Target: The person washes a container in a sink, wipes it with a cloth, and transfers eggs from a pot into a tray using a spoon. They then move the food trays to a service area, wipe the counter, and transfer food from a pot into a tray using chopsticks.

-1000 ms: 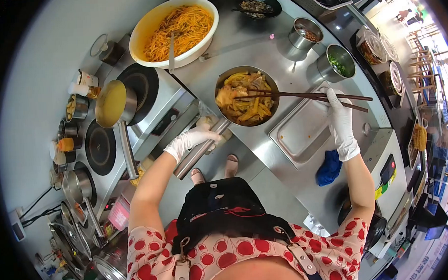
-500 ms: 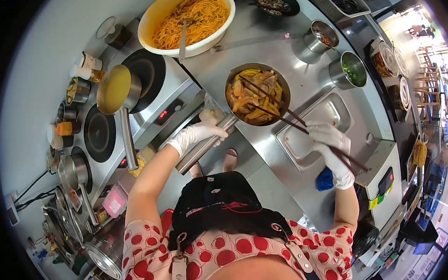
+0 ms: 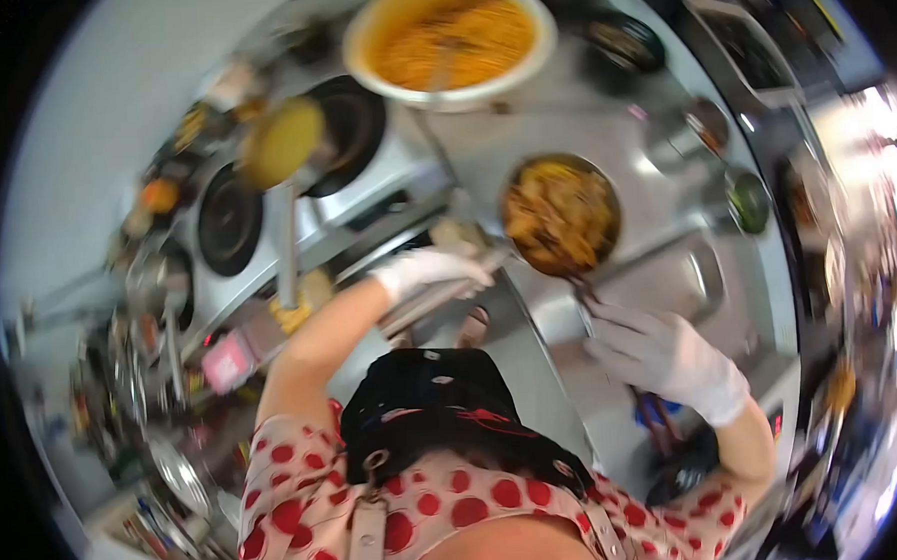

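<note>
My left hand [image 3: 430,274], in a white glove, is wrapped round the metal handle [image 3: 420,309] of a saucepan. The pan [image 3: 615,228] stands on the steel counter, filled with yellow and brown pieces of food [image 3: 557,207]. In my right hand [image 3: 667,359], also gloved, are long dark chopsticks [image 3: 583,292]. Their near ends show below the hand, and their far ends reach the pan's lower edge. Blur hides whether the tips touch the food.
A white basin [image 3: 352,49] of orange shreds stands behind the pan. The sink [image 3: 708,269] lies to the right, with metal cups [image 3: 675,145] beyond. On the left is a cooktop [image 3: 388,162] with black plates and a second saucepan [image 3: 314,171].
The view has shifted and blurred. The chopsticks have been drawn back from the middle of the food to the pan's near edge. My left hand keeps hold of the handle.
</note>
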Motion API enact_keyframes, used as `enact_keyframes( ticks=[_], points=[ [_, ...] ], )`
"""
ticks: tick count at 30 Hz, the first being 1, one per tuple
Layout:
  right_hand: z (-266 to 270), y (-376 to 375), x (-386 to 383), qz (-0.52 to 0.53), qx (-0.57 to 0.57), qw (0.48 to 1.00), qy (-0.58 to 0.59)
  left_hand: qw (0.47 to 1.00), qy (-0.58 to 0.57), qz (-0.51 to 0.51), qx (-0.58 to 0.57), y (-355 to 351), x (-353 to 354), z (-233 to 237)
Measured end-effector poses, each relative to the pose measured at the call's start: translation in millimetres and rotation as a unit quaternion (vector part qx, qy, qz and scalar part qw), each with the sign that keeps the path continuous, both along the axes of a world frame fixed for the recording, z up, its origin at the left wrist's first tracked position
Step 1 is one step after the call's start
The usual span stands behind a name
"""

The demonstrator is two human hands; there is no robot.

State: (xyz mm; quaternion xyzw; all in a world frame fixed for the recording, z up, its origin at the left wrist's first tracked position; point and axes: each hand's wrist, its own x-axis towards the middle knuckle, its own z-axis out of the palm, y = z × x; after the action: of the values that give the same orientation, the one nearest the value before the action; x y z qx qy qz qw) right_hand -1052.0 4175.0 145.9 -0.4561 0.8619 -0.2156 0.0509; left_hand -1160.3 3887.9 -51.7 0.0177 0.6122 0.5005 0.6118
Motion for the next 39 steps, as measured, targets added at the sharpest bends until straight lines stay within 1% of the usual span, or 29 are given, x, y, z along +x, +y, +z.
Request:
enact_keyframes(
  ticks=[1,2,3,4,5,7,9,10,11,13,14,15,16,19,21,23,25,26,27,29,30,31,32,33,34,35,36,37,39],
  points=[
    [7,4,-10,-0.033,-0.014,0.999,-0.018,0.999,0.001,-0.019,-0.031,0,-1,22],
    [14,12,-18,-0.094,-0.065,0.991,-0.068,1.0,0.001,0.013,-0.026,0,1,40],
    [31,4,-19,-0.25,-0.174,0.931,-0.2,0.999,0.043,0.011,-0.021,-3,4,40],
    [21,18,-30,-0.367,-0.131,0.913,-0.119,0.999,0.042,0.0,0.006,-4,3,29],
    [18,30,-48,-0.448,-0.178,0.853,-0.198,0.997,0.073,-0.007,-0.002,-5,2,29],
    [-46,115,-93,-0.443,-0.392,0.768,-0.244,0.995,0.095,-0.034,0.018,0,0,-15],
    [-70,150,-119,-0.46,-0.453,0.708,-0.287,0.997,0.08,-0.012,0.011,0,2,-10],
    [-71,151,-124,-0.474,-0.461,0.687,-0.302,0.996,0.085,-0.017,0.01,-1,1,-9],
    [-79,159,-130,-0.465,-0.46,0.693,-0.305,0.996,0.089,-0.022,0.01,-2,0,-9],
    [-99,176,-141,-0.508,-0.477,0.638,-0.328,0.995,0.096,-0.034,0.012,-4,-4,-15],
    [-106,184,-144,-0.499,-0.499,0.619,-0.346,0.982,0.164,-0.094,-0.02,-1,-8,-19],
    [-113,193,-141,-0.499,-0.499,0.619,-0.344,0.959,0.231,-0.156,-0.051,2,-11,-24],
    [-113,193,-138,-0.491,-0.495,0.621,-0.358,0.945,0.267,-0.179,-0.059,1,-13,-22],
    [-119,186,-130,-0.513,-0.5,0.609,-0.339,0.927,0.312,-0.18,-0.103,-1,-11,-15],
    [-123,194,-115,-0.505,-0.467,0.644,-0.335,0.926,0.312,-0.187,-0.104,0,-12,-19],
    [-122,187,-103,-0.49,-0.471,0.657,-0.326,0.935,0.304,-0.16,-0.082,3,-14,-20],
    [-107,155,-86,-0.447,-0.433,0.734,-0.273,0.94,0.295,-0.154,-0.075,1,-18,-25],
    [-104,148,-81,-0.421,-0.434,0.751,-0.267,0.945,0.286,-0.144,-0.069,-1,-19,-21],
    [-99,138,-77,-0.425,-0.435,0.748,-0.267,0.945,0.284,-0.149,-0.068,-4,-22,-17],
    [-67,92,-62,-0.494,-0.402,0.73,-0.246,0.954,0.261,-0.119,-0.09,-17,-21,12],
    [-41,53,-59,-0.506,-0.394,0.737,-0.216,0.961,0.269,-0.037,-0.042,-27,-12,2],
    [-33,42,-56,-0.508,-0.209,0.834,-0.051,0.972,0.215,-0.087,-0.037,-27,-20,25],
    [-42,57,-58,-0.567,-0.438,0.654,-0.242,0.981,0.193,-0.019,-0.018,-35,-11,4],
    [-37,65,-58,-0.516,-0.232,0.816,-0.118,0.983,0.145,-0.106,-0.029,-32,-24,34],
    [-40,66,-58,-0.486,-0.003,0.866,0.113,0.966,0.194,-0.138,-0.099,-29,-23,26],
    [-63,91,-63,-0.53,-0.09,0.839,0.087,0.972,0.191,-0.113,-0.078,-30,-17,11],
    [-88,118,-72,-0.587,-0.387,0.693,-0.161,0.988,0.095,-0.12,-0.025,-27,-16,5],
    [-112,138,-78,-0.521,-0.49,0.672,-0.193,0.993,-0.003,-0.115,0.013,-24,-13,1],
    [-134,151,-83,-0.464,-0.58,0.625,-0.239,0.992,0.067,-0.097,-0.053,-15,0,22]
  ],
)
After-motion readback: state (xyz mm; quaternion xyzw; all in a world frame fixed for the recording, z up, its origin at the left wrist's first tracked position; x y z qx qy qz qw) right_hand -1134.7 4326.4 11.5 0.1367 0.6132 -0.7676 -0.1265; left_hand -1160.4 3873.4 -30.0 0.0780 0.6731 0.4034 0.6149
